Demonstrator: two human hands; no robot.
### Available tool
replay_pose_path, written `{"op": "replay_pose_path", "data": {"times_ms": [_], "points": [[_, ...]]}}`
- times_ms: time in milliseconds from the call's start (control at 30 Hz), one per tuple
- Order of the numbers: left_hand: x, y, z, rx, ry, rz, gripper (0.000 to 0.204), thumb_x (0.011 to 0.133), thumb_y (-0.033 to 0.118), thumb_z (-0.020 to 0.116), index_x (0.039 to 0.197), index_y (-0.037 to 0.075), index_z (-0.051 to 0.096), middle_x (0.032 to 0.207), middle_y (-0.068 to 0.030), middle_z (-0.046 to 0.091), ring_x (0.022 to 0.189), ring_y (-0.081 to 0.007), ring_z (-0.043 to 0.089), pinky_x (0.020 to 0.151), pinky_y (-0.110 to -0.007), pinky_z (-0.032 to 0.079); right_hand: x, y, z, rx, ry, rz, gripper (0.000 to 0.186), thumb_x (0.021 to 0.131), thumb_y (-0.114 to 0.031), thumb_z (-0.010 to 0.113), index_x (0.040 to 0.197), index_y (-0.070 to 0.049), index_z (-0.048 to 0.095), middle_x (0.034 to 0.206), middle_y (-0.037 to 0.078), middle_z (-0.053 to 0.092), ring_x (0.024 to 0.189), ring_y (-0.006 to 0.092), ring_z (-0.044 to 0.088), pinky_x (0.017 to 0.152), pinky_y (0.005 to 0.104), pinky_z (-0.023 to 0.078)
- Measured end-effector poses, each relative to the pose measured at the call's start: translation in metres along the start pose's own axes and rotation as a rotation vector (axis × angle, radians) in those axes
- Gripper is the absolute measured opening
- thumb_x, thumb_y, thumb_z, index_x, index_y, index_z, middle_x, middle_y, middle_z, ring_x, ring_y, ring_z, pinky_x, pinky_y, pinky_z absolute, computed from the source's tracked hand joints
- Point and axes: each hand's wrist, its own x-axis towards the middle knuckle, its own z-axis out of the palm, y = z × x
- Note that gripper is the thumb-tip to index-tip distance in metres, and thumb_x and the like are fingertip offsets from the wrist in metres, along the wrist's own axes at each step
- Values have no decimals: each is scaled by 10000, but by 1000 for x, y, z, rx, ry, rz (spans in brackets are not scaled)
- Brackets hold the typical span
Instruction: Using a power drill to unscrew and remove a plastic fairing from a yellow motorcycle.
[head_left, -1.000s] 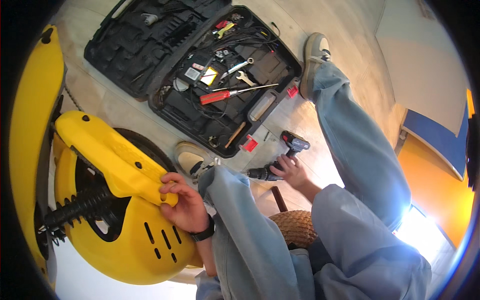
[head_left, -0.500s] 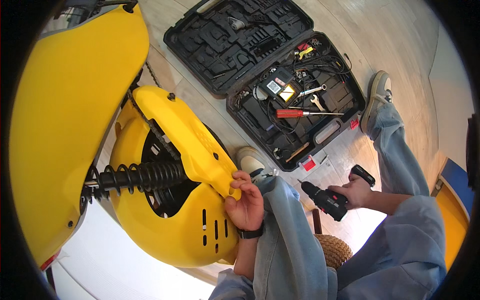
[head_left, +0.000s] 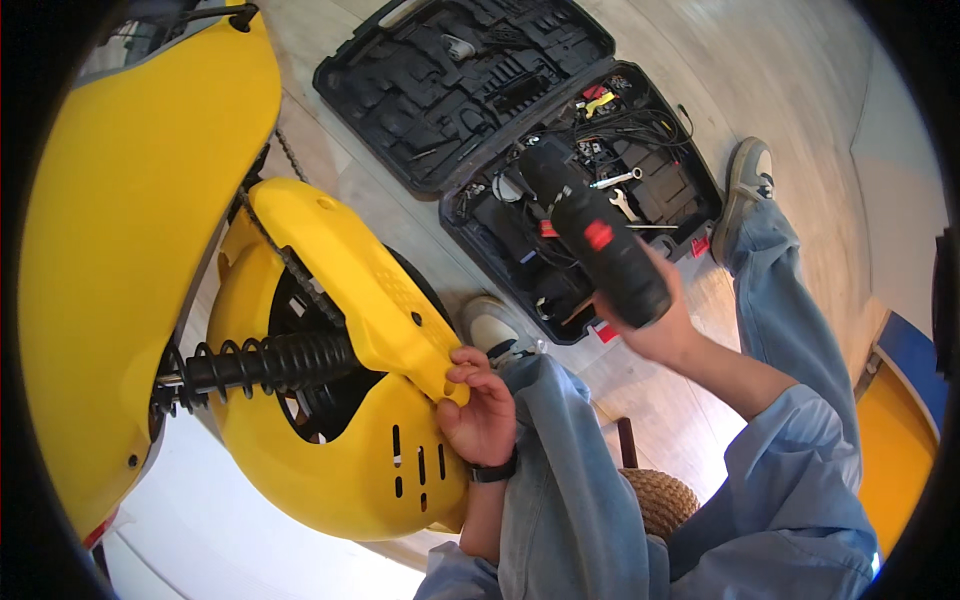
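Observation:
My left hand pinches the lower end of a yellow chain guard. The thumb is underneath and the fingertips are on top. The guard lies along a yellow wheel cover, beside a chain and a black coil-spring shock absorber. A dark bolt sits in its lower part; a recess shows near its upper end. My right hand is wrapped round a black cordless drill with a red patch, raised over the toolbox and pointing up and left. The drill hides part of the toolbox's contents.
An open black toolbox lies on the floor with a wrench, a red-handled screwdriver and cables. A large yellow body panel fills the left side. A woven seat shows between my legs.
My right hand has lifted the drill up and left over the toolbox. At the guard's upper end, the dark bolt no longer shows. My left hand keeps its grip; the view has shifted slightly.

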Motion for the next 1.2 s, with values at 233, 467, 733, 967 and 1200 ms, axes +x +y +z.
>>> {"op": "replay_pose_path", "data": {"times_ms": [233,467,733,967,1200], "points": [[0,-3,0,-7,-17,24,516,649,-102,764,1108,19,562,1148,-82,538,1006,-158,611,918,-320,493,-121,80,-54,-469,-511,-28,818,632,-18,705,1382,1,379,1098,180,543,940,373,527,807,416,422],[1,-1,2,-6,-9,22,500,643,-103,767,1087,27,578,1146,-78,536,989,-153,613,913,-317,490,-210,142,-60,-586,-661,-144,512,773,-22,566,1285,-45,543,967,100,626,855,271,614,808,359,459],[3,-1,3,-9,-6,41,577,633,-113,768,1142,33,541,1161,-68,527,976,-145,628,903,-303,498,-228,171,-26,-679,-601,-127,537,745,-41,578,1279,-81,536,1010,120,577,939,280,582,793,380,453],[4,-8,-1,-1,-12,47,608,637,-117,762,1170,27,506,1157,-71,520,966,-139,632,904,-308,496,-136,67,44,-82,-326,141,473,716,-53,651,1173,-31,533,1155,197,493,1096,397,507,936,450,427],[2,-1,1,230,-30,35,479,679,7,776,1094,103,556,869,43,612,798,-87,593,755,-245,435,38,-48,118,478,-329,-145,825,696,-268,782,1407,-63,415,1281,207,516,1186,354,508,992,403,415]]}}
